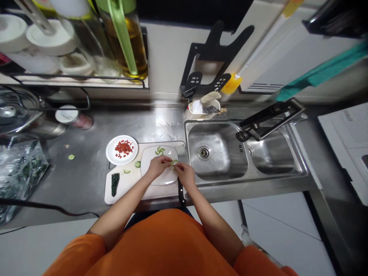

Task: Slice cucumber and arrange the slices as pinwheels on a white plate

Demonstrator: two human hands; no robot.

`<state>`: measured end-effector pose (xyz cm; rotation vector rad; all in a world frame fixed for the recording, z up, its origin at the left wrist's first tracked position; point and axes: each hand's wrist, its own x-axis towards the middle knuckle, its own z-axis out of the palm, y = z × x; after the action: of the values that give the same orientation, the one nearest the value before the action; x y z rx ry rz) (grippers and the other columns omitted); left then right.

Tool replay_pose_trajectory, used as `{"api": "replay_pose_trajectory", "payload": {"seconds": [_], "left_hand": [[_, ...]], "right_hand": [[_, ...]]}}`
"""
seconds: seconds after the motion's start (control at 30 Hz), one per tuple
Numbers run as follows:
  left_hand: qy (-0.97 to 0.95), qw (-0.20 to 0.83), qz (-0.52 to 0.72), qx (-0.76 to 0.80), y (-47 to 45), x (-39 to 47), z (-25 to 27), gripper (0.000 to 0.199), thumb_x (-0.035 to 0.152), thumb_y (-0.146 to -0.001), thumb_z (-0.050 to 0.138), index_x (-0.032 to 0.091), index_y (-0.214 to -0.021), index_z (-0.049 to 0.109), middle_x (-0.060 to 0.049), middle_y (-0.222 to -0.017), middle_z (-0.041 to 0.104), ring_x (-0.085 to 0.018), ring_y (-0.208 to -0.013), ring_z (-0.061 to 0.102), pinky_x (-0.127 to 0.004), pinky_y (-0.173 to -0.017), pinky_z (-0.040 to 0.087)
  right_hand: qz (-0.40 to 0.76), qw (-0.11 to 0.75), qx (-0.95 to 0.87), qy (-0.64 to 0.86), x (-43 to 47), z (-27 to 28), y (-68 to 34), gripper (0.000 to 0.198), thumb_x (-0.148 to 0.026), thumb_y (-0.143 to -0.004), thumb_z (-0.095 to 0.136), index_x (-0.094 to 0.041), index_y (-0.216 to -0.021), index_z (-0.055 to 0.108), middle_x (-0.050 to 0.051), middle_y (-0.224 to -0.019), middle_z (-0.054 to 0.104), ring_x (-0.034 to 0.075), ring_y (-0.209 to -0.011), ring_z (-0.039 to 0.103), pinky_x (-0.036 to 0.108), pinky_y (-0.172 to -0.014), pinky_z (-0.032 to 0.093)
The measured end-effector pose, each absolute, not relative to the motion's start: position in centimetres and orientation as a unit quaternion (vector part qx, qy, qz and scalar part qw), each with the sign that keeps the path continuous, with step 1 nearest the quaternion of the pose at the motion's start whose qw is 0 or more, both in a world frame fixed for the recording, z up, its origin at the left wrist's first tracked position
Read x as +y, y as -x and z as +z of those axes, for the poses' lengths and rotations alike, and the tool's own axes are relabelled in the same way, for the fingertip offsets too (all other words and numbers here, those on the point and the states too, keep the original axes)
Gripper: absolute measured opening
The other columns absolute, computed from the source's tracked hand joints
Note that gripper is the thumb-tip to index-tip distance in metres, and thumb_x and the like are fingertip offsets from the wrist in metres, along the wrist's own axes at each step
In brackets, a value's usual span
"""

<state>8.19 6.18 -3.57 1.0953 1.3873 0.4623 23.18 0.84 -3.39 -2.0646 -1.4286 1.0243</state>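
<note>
Over a white square plate (165, 180), my left hand (158, 167) and my right hand (185, 174) meet with fingers pinched. Between their fingertips are thin green cucumber slices (173, 162); both hands seem to grip them. More cucumber slices (160, 151) lie at the plate's far side. The plate sits on a white cutting board (123, 191). On the board's left part are a dark green cucumber piece (115, 184), a round cucumber end (137, 164) and small slices (126, 171). A knife with a black handle (181, 191) lies right of the plate, its blade mostly hidden.
A small white plate (109, 150) of red bits overlaps the board's far left corner. The double sink (218, 168) with a black faucet (258, 120) is at right. A plastic bag (21, 172), a jar (74, 117) and a pot (48, 128) stand left. An oil bottle (126, 42) is on the shelf.
</note>
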Motion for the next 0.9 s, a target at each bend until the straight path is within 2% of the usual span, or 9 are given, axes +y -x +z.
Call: {"api": "replay_pose_trajectory", "payload": {"seconds": [0.17, 0.4, 0.57, 0.9], "left_hand": [[-0.600, 0.511, 0.169, 0.592, -8.8, 7.1, -3.9, 0.011, 0.020, -0.070, 0.063, 0.022, -0.080, 0.069, 0.001, -0.076, 0.069, -0.016, -0.074, 0.062, -0.026, -0.073, 0.046], [-0.651, 0.464, 0.141, 0.584, -9.0, 7.3, -4.1, 0.012, 0.018, -0.073, 0.059, 0.021, -0.081, 0.069, -0.001, -0.079, 0.070, -0.016, -0.075, 0.062, -0.027, -0.073, 0.045], [-0.663, 0.455, 0.132, 0.580, -9.0, 7.3, -4.4, 0.013, 0.017, -0.074, 0.058, 0.021, -0.082, 0.069, -0.001, -0.080, 0.070, -0.016, -0.075, 0.062, -0.027, -0.072, 0.045], [-0.668, 0.446, 0.134, 0.581, -9.2, 7.4, -4.7, 0.014, 0.016, -0.075, 0.057, 0.020, -0.082, 0.068, -0.003, -0.081, 0.069, -0.018, -0.076, 0.061, -0.029, -0.074, 0.045]], "right_hand": [[0.318, 0.122, -0.519, 0.784, 1.8, -3.1, -22.8, 0.022, -0.031, -0.081, 0.052, -0.020, -0.081, 0.071, 0.002, -0.074, 0.068, 0.015, -0.068, 0.058, 0.023, -0.061, 0.037], [0.292, 0.020, -0.510, 0.809, 2.6, -1.9, -22.2, 0.021, -0.033, -0.081, 0.054, -0.021, -0.081, 0.071, 0.008, -0.080, 0.068, 0.023, -0.092, 0.056, 0.028, -0.071, 0.038], [0.310, -0.002, -0.501, 0.808, 3.1, -1.7, -21.9, 0.019, -0.030, -0.082, 0.053, -0.022, -0.081, 0.070, 0.008, -0.083, 0.068, 0.027, -0.102, 0.053, 0.034, -0.077, 0.038], [0.296, -0.012, -0.506, 0.810, 3.2, -1.4, -21.6, 0.019, -0.027, -0.083, 0.049, -0.020, -0.083, 0.067, 0.010, -0.084, 0.067, 0.029, -0.102, 0.051, 0.037, -0.076, 0.037]]}}
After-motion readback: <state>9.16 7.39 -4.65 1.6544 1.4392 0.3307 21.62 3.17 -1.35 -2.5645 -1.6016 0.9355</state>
